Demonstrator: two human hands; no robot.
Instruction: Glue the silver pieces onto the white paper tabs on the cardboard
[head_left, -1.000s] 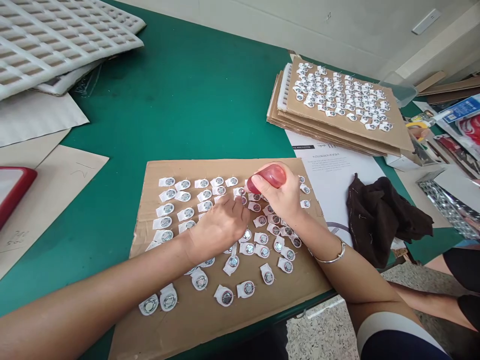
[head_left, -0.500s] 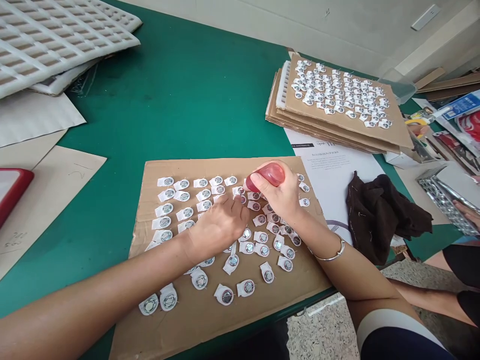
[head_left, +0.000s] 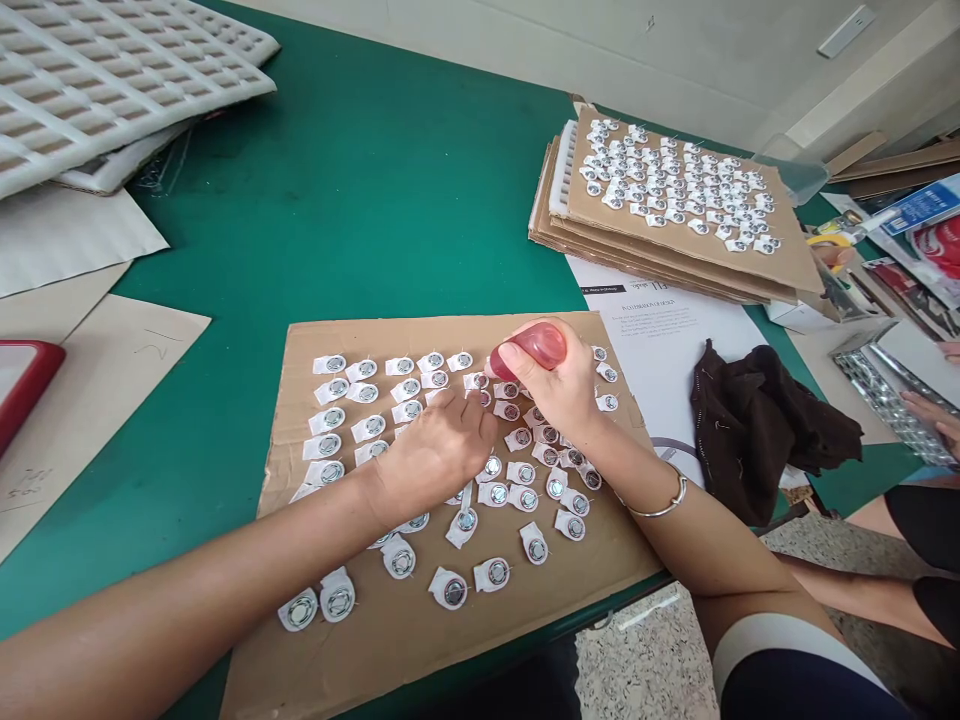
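Note:
My right hand (head_left: 566, 385) is wrapped around a soft, see-through red squeeze bottle (head_left: 541, 345), tilted with its narrow end to the left. Beneath both hands lies a brown cardboard sheet (head_left: 390, 650), dotted with many small white pieces bearing round silvery centres, such as one white piece (head_left: 450, 588) near the front. My left hand (head_left: 442, 440) rests low over the sheet's middle, fingers curled together close to the bottle's tip. What those fingers pinch, if anything, is hidden. Several white pieces are covered by the hands.
A cardboard stack (head_left: 667, 215) topped with similar pieces stands at the back right. Dark brown cloth (head_left: 765, 430) lies on the right. White lattice trays (head_left: 135, 90) and a red-rimmed object (head_left: 26, 390) occupy the left. A co-worker's hand (head_left: 930, 410) shows at the right edge.
My hands and the squeeze bottle stay almost in place. The whole view shifts very slightly. At the right edge the co-worker's hand shows a little more.

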